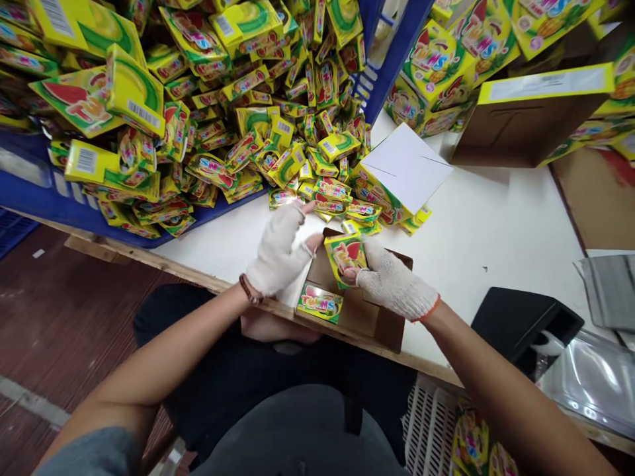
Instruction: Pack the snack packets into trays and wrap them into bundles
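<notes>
My right hand, in a white knitted glove with bare fingertips, grips a small yellow-green candy box with a watermelon picture. It holds the box above an open brown cardboard carton at the table's front edge. Inside the carton's left end lies another small candy box. My left hand, gloved the same way, is just left of the carton with thumb and fingers apart and nothing between them. Several loose small boxes lie on the table just beyond my hands.
A blue crate heaped with small candy boxes fills the back left. Behind the carton stands a display box with a white top. An open brown carton is at the back right. A black tape dispenser sits right of my right forearm.
</notes>
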{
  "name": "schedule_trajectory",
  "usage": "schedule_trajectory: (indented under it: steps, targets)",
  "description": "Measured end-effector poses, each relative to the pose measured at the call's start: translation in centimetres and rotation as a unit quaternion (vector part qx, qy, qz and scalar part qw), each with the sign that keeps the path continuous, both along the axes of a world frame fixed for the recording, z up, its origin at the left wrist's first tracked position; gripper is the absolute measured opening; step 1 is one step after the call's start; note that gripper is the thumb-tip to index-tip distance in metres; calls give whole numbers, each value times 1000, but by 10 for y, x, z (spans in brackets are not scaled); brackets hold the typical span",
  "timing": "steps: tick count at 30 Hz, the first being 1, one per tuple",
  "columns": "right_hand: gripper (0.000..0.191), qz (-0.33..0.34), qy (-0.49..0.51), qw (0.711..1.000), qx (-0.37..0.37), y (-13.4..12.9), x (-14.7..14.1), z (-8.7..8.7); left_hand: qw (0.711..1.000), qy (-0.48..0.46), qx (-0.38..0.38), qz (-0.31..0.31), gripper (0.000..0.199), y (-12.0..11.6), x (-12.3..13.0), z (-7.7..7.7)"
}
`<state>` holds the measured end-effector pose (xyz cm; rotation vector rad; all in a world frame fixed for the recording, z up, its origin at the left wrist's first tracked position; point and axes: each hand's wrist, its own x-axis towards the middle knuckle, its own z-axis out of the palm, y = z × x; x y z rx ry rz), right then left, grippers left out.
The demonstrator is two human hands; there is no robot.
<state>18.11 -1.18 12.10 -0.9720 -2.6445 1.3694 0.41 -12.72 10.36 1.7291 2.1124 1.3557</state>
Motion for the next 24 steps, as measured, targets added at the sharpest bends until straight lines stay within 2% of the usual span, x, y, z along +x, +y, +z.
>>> schedule_trajectory:
  steps: [2,5,8,10,12,15,17,20,22,24]
  targets:
    - [45,68,-89,993,41,7,-1,-9,998,48,-27,35,41,27,-23,-7]
    - [42,154,-175,969,83,7,-13,-25,983,132,-124,39,45,72,-46,-11]
    - [35,182,-238,942,149,-3,-29,-33,960,180,-216,17,41,103,-55,-17]
    - [31,182,-270,923,205,-10,-33,-33,958,165,-236,5,31,111,-59,-24]
    - [27,191,-277,914,225,-12,-32,-30,967,107,-229,10,25,109,-63,-33]
    - [23,169,-221,938,209,-7,-22,-19,986,19,-161,45,23,92,-64,-34]
    - [25,93,-126,957,246,0,-15,-5,995,28,-88,31,24,76,-57,-22]
    - [33,-4,25,949,314,13,-8,22,994,88,-23,-67,25,52,-37,7]
    - [36,-8,58,949,311,21,-6,34,989,92,-9,-117,27,42,-24,22]
    - [32,0,59,959,278,25,-2,33,993,44,1,-114,31,37,-17,25]
